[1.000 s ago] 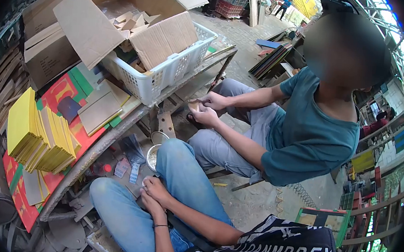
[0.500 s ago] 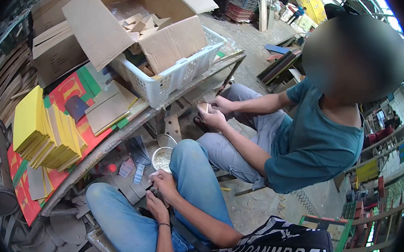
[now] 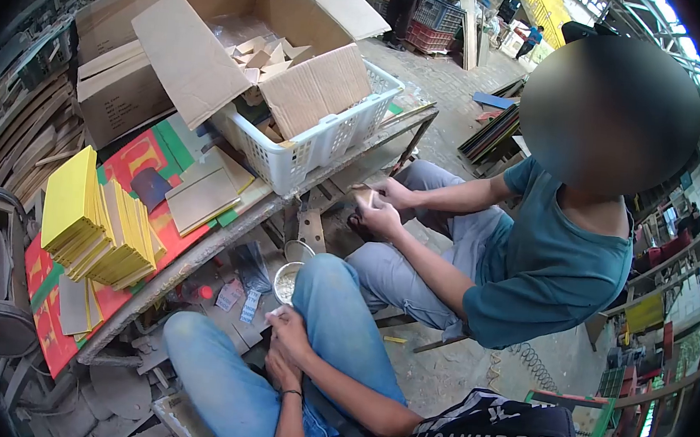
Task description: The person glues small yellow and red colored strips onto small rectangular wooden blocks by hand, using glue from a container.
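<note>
My right hand (image 3: 290, 335) is closed above the gap between my knees, with a small pale bit at its fingertips too small to name. My left hand (image 3: 281, 369), below a dark wristband, touches or nearly touches it from beneath; its fingers are curled and mostly hidden, and I cannot make out what they hold. Just beyond my right hand, beside my knee, a white bucket (image 3: 284, 288) with whitish contents stands on the floor. Blister-like packets (image 3: 251, 305) and a red-capped bottle (image 3: 204, 292) lie to its left.
A co-worker (image 3: 567, 262) sits opposite, holding a small wooden piece (image 3: 364, 196). On the table are stacked yellow-edged boards (image 3: 103, 230), flat panels (image 3: 203, 189), and a white crate (image 3: 288, 163) under an open cardboard box (image 3: 190, 50) of wood pieces.
The view has shifted, so the scene sits slightly right and lower. My hands have drawn closer together, the left now tucked under the right. The co-worker's hands still work the wooden piece.
</note>
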Motion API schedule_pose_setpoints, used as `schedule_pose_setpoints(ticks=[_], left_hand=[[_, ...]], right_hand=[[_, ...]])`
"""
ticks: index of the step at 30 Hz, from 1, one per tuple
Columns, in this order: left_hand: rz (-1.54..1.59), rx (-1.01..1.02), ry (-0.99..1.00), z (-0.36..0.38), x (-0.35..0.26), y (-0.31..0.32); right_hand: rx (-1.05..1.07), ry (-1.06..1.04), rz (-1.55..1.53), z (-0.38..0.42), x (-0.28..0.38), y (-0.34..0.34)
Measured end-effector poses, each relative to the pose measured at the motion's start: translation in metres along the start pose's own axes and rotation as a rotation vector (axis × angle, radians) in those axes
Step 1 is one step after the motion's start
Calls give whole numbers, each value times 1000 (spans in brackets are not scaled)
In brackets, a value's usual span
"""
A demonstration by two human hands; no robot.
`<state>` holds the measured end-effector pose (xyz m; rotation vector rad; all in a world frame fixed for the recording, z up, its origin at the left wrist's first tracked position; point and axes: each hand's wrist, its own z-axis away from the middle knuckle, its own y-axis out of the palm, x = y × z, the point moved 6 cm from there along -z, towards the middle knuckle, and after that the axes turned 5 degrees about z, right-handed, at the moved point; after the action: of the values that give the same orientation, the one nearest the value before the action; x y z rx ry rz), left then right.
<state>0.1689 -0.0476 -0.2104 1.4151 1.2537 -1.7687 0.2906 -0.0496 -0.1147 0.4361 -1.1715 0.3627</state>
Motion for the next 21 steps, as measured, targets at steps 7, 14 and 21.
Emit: schedule_pose_setpoints(ticks=[7, 14, 21], left_hand=[[20, 49, -150, -21, -66, -11], [116, -31, 88, -21, -65, -13], [48, 52, -175, -26, -42, -6]], right_hand=[[-20, -3, 70, -3, -9, -5], [-39, -154, 236, -7, -36, 3], [-39, 22, 80, -10, -42, -2]])
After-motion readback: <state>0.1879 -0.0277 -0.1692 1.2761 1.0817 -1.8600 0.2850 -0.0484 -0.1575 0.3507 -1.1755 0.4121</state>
